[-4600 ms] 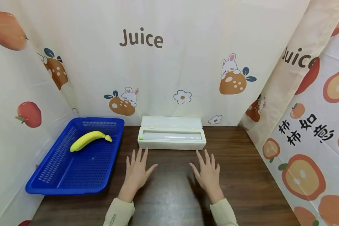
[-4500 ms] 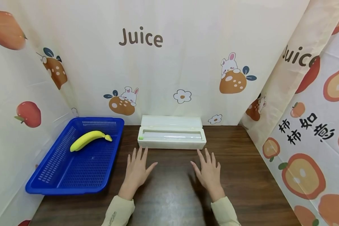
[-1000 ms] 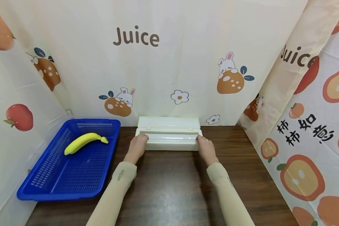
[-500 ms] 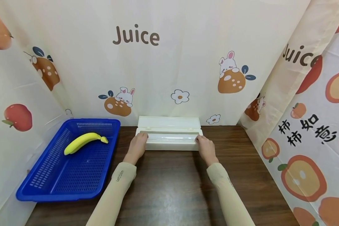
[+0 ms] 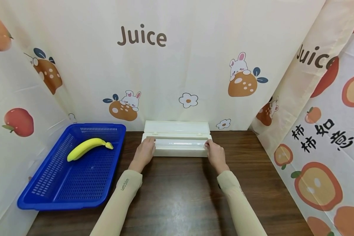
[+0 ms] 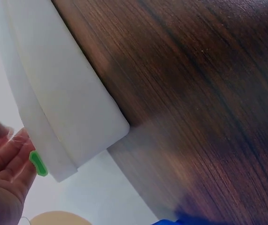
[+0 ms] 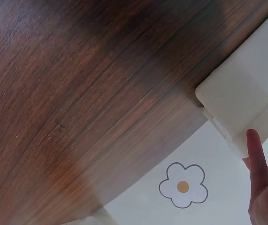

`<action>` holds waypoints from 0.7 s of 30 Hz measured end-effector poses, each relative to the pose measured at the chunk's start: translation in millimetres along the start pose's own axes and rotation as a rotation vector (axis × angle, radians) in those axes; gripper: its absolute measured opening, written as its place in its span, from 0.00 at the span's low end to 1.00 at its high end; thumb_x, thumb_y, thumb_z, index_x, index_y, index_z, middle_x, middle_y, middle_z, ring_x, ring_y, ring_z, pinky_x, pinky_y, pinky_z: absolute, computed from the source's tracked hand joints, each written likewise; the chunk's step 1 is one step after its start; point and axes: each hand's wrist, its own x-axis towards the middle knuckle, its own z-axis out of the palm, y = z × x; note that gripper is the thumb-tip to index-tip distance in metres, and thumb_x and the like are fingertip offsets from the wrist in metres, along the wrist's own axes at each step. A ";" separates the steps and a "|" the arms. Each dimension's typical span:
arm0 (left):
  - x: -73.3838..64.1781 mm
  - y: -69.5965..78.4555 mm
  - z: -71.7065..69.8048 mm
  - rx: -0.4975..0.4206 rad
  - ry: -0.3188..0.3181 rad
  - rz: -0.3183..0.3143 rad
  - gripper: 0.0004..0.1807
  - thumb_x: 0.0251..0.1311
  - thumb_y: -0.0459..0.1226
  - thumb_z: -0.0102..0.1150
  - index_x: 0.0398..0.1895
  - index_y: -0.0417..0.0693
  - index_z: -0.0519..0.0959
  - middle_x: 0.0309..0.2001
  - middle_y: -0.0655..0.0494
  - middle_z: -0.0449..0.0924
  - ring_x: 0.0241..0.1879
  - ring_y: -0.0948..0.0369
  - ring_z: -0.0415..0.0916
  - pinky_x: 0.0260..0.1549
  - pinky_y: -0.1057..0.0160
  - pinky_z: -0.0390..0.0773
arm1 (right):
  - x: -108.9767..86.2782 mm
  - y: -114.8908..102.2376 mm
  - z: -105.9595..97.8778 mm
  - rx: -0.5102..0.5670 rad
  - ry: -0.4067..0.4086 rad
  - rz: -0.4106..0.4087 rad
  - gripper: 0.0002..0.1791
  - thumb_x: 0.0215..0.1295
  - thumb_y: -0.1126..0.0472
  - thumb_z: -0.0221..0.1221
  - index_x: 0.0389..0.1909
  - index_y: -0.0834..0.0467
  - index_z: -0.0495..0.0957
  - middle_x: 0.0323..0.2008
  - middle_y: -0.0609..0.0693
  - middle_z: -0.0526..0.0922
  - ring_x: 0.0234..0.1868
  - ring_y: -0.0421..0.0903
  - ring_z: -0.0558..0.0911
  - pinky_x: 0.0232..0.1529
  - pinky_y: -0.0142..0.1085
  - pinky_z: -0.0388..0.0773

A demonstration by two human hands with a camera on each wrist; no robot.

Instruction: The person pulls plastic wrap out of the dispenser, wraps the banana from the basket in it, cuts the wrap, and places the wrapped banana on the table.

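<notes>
A long white cling film dispenser (image 5: 180,152) stands against the back curtain, its lid (image 5: 177,127) raised. Clear cling film (image 5: 180,143) lies across its open top. My left hand (image 5: 143,153) is at the dispenser's left end; the left wrist view shows thumb and fingers pinching a wisp of film beside a green slider (image 6: 38,163). At the other end, my right hand (image 5: 216,154) has curled fingers and pinches the film's right edge. One finger (image 7: 256,150) of it touches the box's corner in the right wrist view. Fingertips are partly hidden there.
A blue plastic basket (image 5: 112,183) sits on the left of the dark wooden table (image 5: 177,196), with a yellow banana (image 5: 88,149) inside. Printed curtains (image 5: 194,49) enclose the back and both sides.
Several seconds ago both hands were spread flat in front of the dispenser. They have since reached forward to its ends and taken hold of the film. Over the last second they barely move.
</notes>
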 end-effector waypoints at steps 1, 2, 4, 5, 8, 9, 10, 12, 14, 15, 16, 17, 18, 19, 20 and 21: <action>0.2 0.0 -0.3 0.000 0.000 -0.004 0.09 0.70 0.25 0.60 0.51 0.30 0.80 0.46 0.35 0.83 0.46 0.41 0.83 0.42 0.45 0.86 | -0.1 0.3 -0.1 0.010 0.009 -0.003 0.05 0.75 0.65 0.62 0.38 0.62 0.79 0.30 0.62 0.88 0.32 0.66 0.87 0.35 0.60 0.81; 0.0 0.0 -0.7 0.000 0.000 -0.006 0.10 0.70 0.26 0.61 0.51 0.30 0.80 0.46 0.35 0.84 0.46 0.40 0.83 0.42 0.45 0.86 | -0.2 0.7 -0.1 0.021 0.017 -0.006 0.05 0.75 0.65 0.62 0.38 0.62 0.79 0.30 0.62 0.88 0.32 0.66 0.87 0.36 0.61 0.81; 0.2 0.2 -1.8 0.011 0.003 -0.004 0.09 0.69 0.25 0.63 0.49 0.30 0.82 0.46 0.36 0.84 0.46 0.41 0.83 0.41 0.46 0.86 | -0.6 1.5 -0.3 0.043 0.032 -0.007 0.05 0.74 0.65 0.63 0.38 0.63 0.80 0.31 0.62 0.88 0.33 0.67 0.87 0.37 0.61 0.81; 0.4 0.3 -2.4 0.020 0.005 -0.002 0.07 0.68 0.25 0.64 0.47 0.31 0.83 0.45 0.37 0.85 0.46 0.42 0.83 0.40 0.46 0.86 | -0.9 1.8 -0.6 0.053 0.037 -0.006 0.05 0.74 0.65 0.63 0.38 0.63 0.80 0.31 0.62 0.88 0.33 0.67 0.87 0.37 0.61 0.81; 1.0 0.8 -4.6 0.035 0.018 0.002 0.04 0.67 0.23 0.64 0.40 0.34 0.86 0.42 0.40 0.85 0.44 0.44 0.84 0.39 0.49 0.87 | -1.6 2.6 -1.4 0.074 0.031 0.004 0.05 0.75 0.64 0.63 0.40 0.62 0.80 0.33 0.62 0.89 0.35 0.66 0.87 0.39 0.61 0.81; 1.1 0.8 -5.4 0.036 0.023 0.001 0.04 0.67 0.22 0.64 0.38 0.35 0.87 0.41 0.41 0.85 0.44 0.45 0.84 0.39 0.49 0.87 | -1.9 2.9 -1.8 0.077 0.026 0.005 0.05 0.74 0.64 0.64 0.40 0.62 0.80 0.34 0.62 0.89 0.36 0.65 0.88 0.40 0.60 0.81; 1.1 0.9 -6.1 0.034 0.027 -0.002 0.05 0.66 0.22 0.64 0.37 0.35 0.87 0.40 0.42 0.85 0.43 0.45 0.84 0.38 0.50 0.87 | -2.2 2.8 -2.2 0.080 0.020 0.006 0.06 0.74 0.63 0.65 0.40 0.62 0.80 0.35 0.61 0.89 0.37 0.64 0.88 0.40 0.60 0.82; 0.7 0.9 -7.2 0.031 0.039 -0.006 0.06 0.66 0.22 0.63 0.36 0.36 0.87 0.39 0.42 0.85 0.42 0.46 0.85 0.38 0.49 0.87 | -2.9 2.4 -2.8 0.085 0.007 0.005 0.07 0.72 0.62 0.67 0.40 0.61 0.80 0.36 0.60 0.90 0.37 0.63 0.88 0.40 0.59 0.82; 0.0 0.9 -7.9 0.024 0.045 -0.011 0.06 0.66 0.22 0.63 0.35 0.37 0.87 0.37 0.43 0.86 0.40 0.46 0.85 0.37 0.49 0.86 | -3.5 1.6 -3.1 0.089 0.009 -0.003 0.08 0.69 0.63 0.69 0.39 0.61 0.80 0.37 0.59 0.90 0.37 0.62 0.88 0.39 0.58 0.82; -0.4 0.8 -8.1 0.020 0.046 -0.013 0.07 0.67 0.23 0.62 0.34 0.37 0.87 0.36 0.43 0.86 0.39 0.46 0.84 0.36 0.48 0.86 | -3.7 1.3 -2.8 0.090 0.017 -0.007 0.08 0.68 0.64 0.70 0.38 0.61 0.80 0.37 0.59 0.90 0.37 0.61 0.88 0.39 0.58 0.82; -0.8 0.7 -8.1 0.013 0.046 -0.015 0.07 0.67 0.23 0.62 0.33 0.38 0.86 0.35 0.43 0.85 0.38 0.46 0.84 0.36 0.48 0.86 | -3.8 1.3 -1.8 0.091 0.028 -0.013 0.08 0.67 0.65 0.70 0.38 0.61 0.80 0.36 0.59 0.90 0.36 0.61 0.88 0.38 0.57 0.83; -1.2 0.5 -7.9 0.007 0.046 -0.015 0.07 0.67 0.23 0.62 0.32 0.38 0.86 0.35 0.43 0.86 0.37 0.46 0.84 0.35 0.48 0.85 | -4.1 1.6 -1.0 0.095 0.045 -0.018 0.07 0.67 0.67 0.70 0.37 0.61 0.80 0.36 0.59 0.90 0.35 0.60 0.88 0.38 0.56 0.83; -1.7 0.5 -7.9 -0.002 0.045 -0.017 0.07 0.68 0.24 0.61 0.33 0.38 0.86 0.35 0.43 0.86 0.38 0.46 0.85 0.35 0.48 0.86 | -4.4 1.9 0.1 0.096 0.069 -0.025 0.07 0.66 0.69 0.70 0.37 0.61 0.80 0.35 0.59 0.90 0.35 0.60 0.88 0.38 0.56 0.83; -2.2 0.7 -8.1 -0.014 0.043 -0.019 0.07 0.69 0.24 0.61 0.33 0.37 0.86 0.35 0.44 0.87 0.38 0.46 0.85 0.36 0.48 0.86 | -4.9 2.1 1.1 0.099 0.097 -0.032 0.07 0.65 0.71 0.69 0.36 0.62 0.80 0.35 0.60 0.90 0.35 0.60 0.89 0.38 0.55 0.83; -2.8 1.0 -8.3 -0.027 0.043 -0.020 0.07 0.69 0.25 0.61 0.35 0.37 0.87 0.36 0.43 0.87 0.39 0.46 0.85 0.37 0.47 0.86 | -5.3 2.4 2.1 0.106 0.120 -0.033 0.06 0.65 0.73 0.69 0.35 0.63 0.80 0.35 0.60 0.90 0.35 0.59 0.89 0.38 0.55 0.84; -3.3 1.3 -8.2 -0.040 0.046 -0.019 0.07 0.69 0.25 0.61 0.36 0.36 0.87 0.37 0.43 0.88 0.40 0.46 0.85 0.37 0.47 0.86 | -6.0 2.6 2.9 0.115 0.141 -0.030 0.06 0.64 0.73 0.69 0.35 0.63 0.81 0.34 0.60 0.90 0.35 0.59 0.89 0.38 0.55 0.84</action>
